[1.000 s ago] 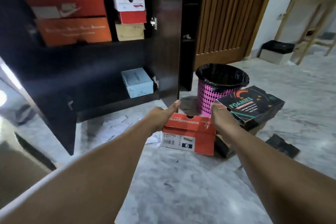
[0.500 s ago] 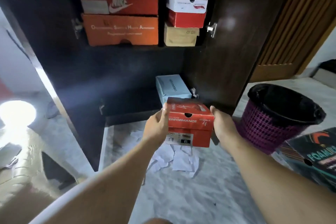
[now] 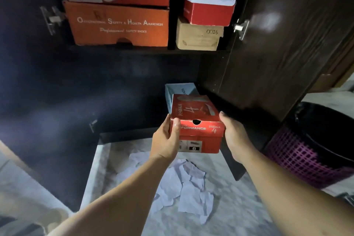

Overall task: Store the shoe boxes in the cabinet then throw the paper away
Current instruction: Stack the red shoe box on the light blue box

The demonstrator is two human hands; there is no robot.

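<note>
Rectangular red cardboard shoe box gripped at both short sides by left hand and right hand, held above crumpled white paper, before dark wooden cabinet lower shelf.

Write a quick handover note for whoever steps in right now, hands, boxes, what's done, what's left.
Left hand and right hand grip the ends of the red cardboard shoe box, held at the dark wooden cabinet's lower compartment, in front of the pale blue box already inside.
Done: orange, red-and-white and tan boxes stacked on the upper shelf.
Left: set this box down, then put the crumpled white paper from the floor into the pink bin with black liner.
</note>
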